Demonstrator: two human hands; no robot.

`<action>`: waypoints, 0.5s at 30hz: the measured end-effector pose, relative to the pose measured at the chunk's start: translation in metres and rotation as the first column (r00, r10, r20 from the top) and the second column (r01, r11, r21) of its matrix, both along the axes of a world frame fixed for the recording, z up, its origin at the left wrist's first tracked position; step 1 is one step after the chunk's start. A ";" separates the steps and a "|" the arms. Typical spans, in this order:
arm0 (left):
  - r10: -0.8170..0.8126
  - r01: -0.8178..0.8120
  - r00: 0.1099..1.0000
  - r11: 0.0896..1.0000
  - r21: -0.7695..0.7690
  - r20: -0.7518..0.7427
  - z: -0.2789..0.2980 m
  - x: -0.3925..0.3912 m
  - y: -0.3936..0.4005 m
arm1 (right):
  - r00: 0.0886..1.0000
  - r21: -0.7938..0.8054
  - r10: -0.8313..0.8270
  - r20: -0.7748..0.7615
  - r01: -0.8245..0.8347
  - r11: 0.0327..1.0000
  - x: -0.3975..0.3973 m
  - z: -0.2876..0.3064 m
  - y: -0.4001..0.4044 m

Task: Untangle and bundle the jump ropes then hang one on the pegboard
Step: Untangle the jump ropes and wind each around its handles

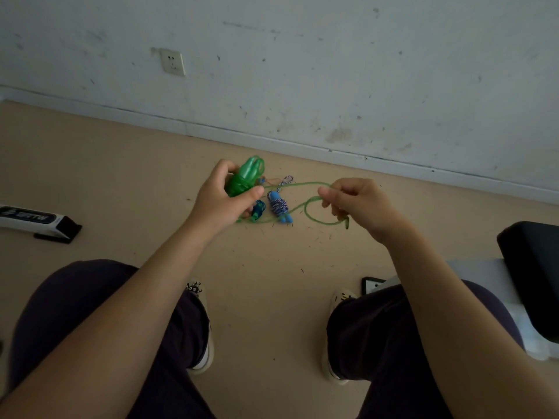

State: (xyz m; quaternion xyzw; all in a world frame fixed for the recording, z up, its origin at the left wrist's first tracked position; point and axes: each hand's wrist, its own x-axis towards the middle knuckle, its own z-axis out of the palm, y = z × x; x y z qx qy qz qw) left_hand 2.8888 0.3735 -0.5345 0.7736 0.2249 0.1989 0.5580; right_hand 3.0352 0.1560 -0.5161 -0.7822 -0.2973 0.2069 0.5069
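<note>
My left hand (225,196) grips the green jump rope's handles (246,176), held together with loops of cord around them. The green cord (305,204) runs to the right in a loose loop, and my right hand (357,204) pinches it between thumb and fingers. On the floor below, between my hands, lies a bundled blue jump rope with blue-and-white braided cord (279,205). Beside it lies a small teal and blue handle (258,210), partly hidden by my left hand.
A white and black box (33,220) lies on the tan floor at the left. A black and white object (532,276) stands at the right edge. The white wall carries a socket (172,62). My knees and shoes fill the foreground.
</note>
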 end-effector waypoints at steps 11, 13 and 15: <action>-0.462 0.453 0.884 0.884 -0.116 -0.068 0.000 0.003 -0.016 | 0.982 -0.028 0.186 -0.036 -0.188 0.982 -0.024 -0.002 0.021; -0.535 0.515 0.844 0.827 -0.224 -0.035 -0.001 0.004 -0.023 | 0.973 -0.055 0.220 -0.064 -0.224 0.973 -0.032 -0.003 0.026; -0.514 0.493 0.855 0.846 -0.201 -0.066 0.002 0.004 -0.026 | 0.958 -0.059 0.240 -0.159 -0.252 0.966 -0.033 -0.001 0.026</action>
